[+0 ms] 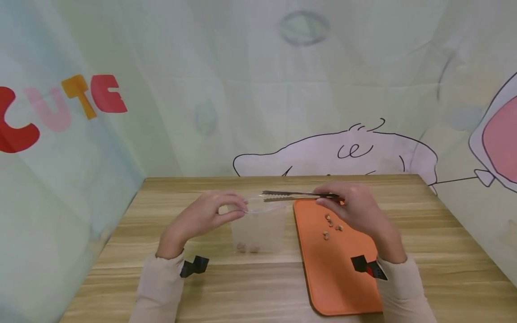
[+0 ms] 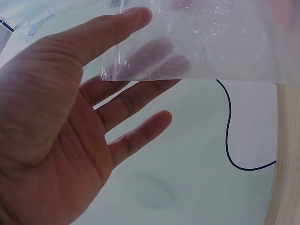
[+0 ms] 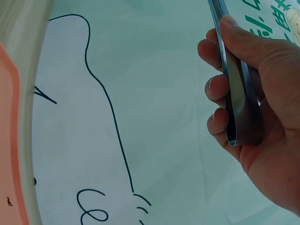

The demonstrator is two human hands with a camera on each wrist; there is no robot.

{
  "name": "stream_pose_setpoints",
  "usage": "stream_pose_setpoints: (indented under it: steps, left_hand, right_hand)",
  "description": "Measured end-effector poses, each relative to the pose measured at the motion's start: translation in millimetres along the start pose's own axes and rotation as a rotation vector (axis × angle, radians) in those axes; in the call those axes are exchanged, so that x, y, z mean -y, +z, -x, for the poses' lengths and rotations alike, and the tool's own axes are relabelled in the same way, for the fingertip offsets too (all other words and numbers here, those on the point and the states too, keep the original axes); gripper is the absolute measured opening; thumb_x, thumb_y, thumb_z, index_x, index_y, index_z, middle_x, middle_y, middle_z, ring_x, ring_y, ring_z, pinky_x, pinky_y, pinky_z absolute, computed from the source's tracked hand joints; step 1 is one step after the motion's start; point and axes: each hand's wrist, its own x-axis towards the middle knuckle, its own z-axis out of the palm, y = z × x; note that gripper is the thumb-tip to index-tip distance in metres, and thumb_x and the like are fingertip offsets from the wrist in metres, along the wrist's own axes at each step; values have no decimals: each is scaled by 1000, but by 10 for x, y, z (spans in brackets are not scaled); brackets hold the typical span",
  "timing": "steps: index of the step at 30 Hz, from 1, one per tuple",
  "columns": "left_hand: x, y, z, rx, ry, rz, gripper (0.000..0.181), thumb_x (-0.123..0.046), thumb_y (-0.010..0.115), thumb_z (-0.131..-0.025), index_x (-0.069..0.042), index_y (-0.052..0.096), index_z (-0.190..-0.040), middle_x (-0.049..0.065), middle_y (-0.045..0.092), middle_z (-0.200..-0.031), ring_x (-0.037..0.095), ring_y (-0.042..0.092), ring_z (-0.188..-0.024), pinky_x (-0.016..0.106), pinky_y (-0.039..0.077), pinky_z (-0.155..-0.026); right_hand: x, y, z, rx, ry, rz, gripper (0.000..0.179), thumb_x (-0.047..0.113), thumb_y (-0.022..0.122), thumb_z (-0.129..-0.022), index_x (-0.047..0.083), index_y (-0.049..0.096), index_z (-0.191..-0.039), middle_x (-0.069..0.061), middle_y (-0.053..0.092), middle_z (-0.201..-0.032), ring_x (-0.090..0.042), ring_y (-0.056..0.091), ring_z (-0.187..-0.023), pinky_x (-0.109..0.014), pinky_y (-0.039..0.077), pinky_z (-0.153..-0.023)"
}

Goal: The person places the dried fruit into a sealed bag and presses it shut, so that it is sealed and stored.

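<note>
Broadly, a printed backdrop [image 1: 202,54] rises at twelve o'clock behind a wood-grained table [image 1: 226,287]. On it lies an orange tray [image 1: 335,278], at about five o'clock in the head view. Toward the tray's ten o'clock, a clear plastic bag [image 1: 260,229] is upright. At the bag's ten o'clock the left hand [image 1: 206,211] pinches its rim; at two o'clock the right hand [image 1: 357,206] grasps metal tongs [image 3: 236,93], tips toward nine o'clock at the bag's mouth. Small brownish pieces [image 1: 326,235] lie toward the tray's eleven o'clock; others show at the bag's bottom.
</note>
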Motion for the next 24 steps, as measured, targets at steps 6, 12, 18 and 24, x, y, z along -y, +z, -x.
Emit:
stream_pose_setpoints:
  steps: [6,12,18,24]
  left_hand:
    - [-3,-9,-10,-4,-3,-1,6,-18,71,-95,-17,76,-99,-7,72,-108,13,67,-102,37,54,-89]
    - [14,-14,-2,-6,0,-8,6,-17,71,-94,-17,75,-99,-6,72,-109,13,67,-102,38,54,-89]
    - [24,-15,-5,-8,0,0,6,-17,72,-94,-17,76,-99,-5,72,-109,13,68,-103,38,54,-89]
    - [19,-8,-7,-2,-8,11,5,-17,72,-94,-17,75,-98,-4,72,-110,14,68,-103,39,54,-89]
  right_hand:
    - [-119,-134,119,50,154,-18,20,5,77,-87,10,74,-106,6,72,-90,-4,60,-72,-25,52,-62]
    - [-310,-372,320,185,385,31,17,11,75,-91,8,73,-108,-1,72,-96,-16,67,-83,-37,56,-71]
    - [-526,-512,466,322,486,78,15,13,76,-90,6,75,-102,-5,72,-93,-21,67,-84,-43,55,-72]
    - [-746,-483,639,478,568,4,9,13,75,-91,6,75,-96,3,69,-83,-14,60,-77,-33,49,-66]
